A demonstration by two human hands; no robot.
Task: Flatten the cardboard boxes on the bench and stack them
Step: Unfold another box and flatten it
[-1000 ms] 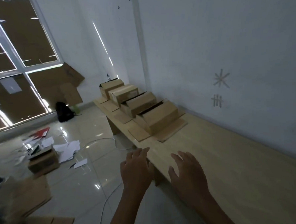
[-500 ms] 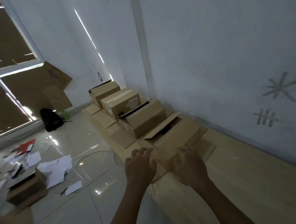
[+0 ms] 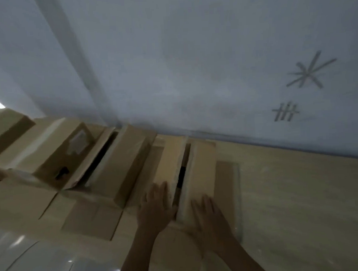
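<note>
Your left hand (image 3: 157, 207) and right hand (image 3: 209, 216) both lie at the near end of the nearest box (image 3: 188, 168), fingers straight and loosely spread, gripping nothing. The left rests by the left top flap, the right on the right one; the picture is blurred, so I cannot tell how firmly either presses. This box sits at the right end of the row on the table (image 3: 301, 191), close to the wall (image 3: 191, 62), its top flaps parted along a dark slot and its side flap lying flat on the wood.

What could go wrong, as I judge it: if you push straight down on the flaps, the walls may buckle and crease instead of folding along the seams. If the bottom is taped, the box will not collapse and may skid towards the wall or into the second box (image 3: 121, 165) just beside it. The near flaps overhang the table's front edge, so a sideways shove could tip the box off towards the floor (image 3: 35, 267).

Count: four boxes in view, all standing, none flattened or stacked. Besides those two there is the labelled box (image 3: 58, 154) and the far-left box (image 3: 3, 128), cut by the frame. Two hands.
</note>
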